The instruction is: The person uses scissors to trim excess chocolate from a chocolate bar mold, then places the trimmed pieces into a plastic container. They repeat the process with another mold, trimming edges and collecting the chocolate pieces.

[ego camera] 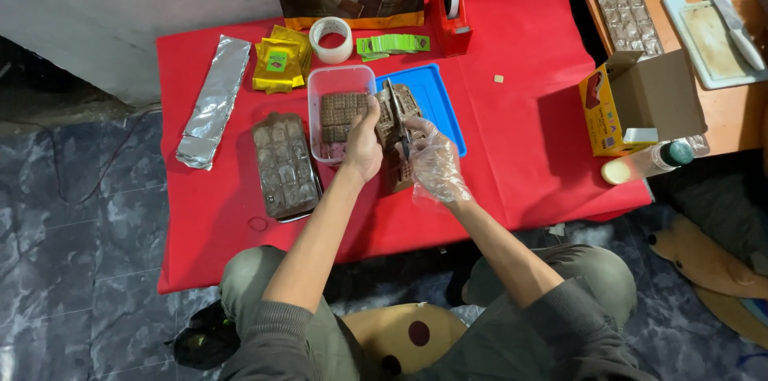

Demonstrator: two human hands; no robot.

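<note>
Clear plastic glove covers the right hand (434, 163) at the centre of the frame, its fingers closed round a knife (398, 121) that stands on a chocolate slab (398, 173). Beside it the bare left hand (364, 145) curls over the slab's edge; keeping those fingers off the blade's line and pressing straight down would likely give a clean cut. Farther up, a clear tub (340, 77) holds cut pieces beside a blue tray (436, 97), with a tape roll (331, 38) toward the top.

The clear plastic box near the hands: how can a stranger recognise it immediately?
On the red cloth, look left of the blue tray, above the left hand. The clear plastic box holds brown chocolate squares; unlike its neighbours, it is transparent.
</note>
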